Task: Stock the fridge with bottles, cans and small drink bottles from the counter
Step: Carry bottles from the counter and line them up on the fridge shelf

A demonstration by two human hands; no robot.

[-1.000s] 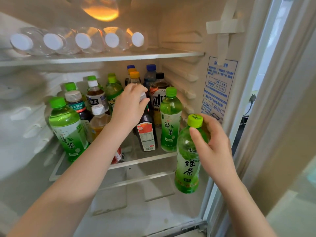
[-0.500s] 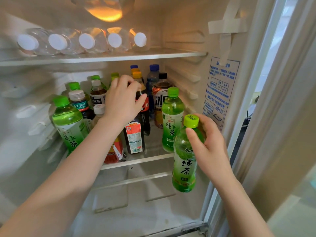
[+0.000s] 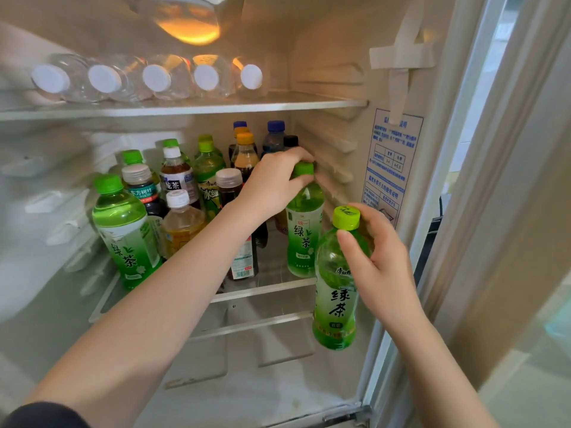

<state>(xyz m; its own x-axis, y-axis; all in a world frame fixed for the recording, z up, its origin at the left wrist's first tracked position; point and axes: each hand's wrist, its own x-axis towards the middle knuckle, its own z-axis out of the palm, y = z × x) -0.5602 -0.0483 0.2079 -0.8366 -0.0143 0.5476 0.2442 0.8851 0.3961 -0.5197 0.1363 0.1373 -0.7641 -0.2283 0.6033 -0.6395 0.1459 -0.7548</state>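
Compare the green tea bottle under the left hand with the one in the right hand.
The shelf bottle, green clear plastic, stands on the glass shelf; the held bottle, same material, hangs before its front edge. The shelf bottle's cap is deep green, the held bottle's lime. The left hand grips the shelf bottle at the cap; the right hand grips the held bottle's shoulder. Both carry green tea labels.

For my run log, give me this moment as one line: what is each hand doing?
left hand: grips cap of shelved green tea bottle | right hand: holds second green tea bottle, not yet on shelf
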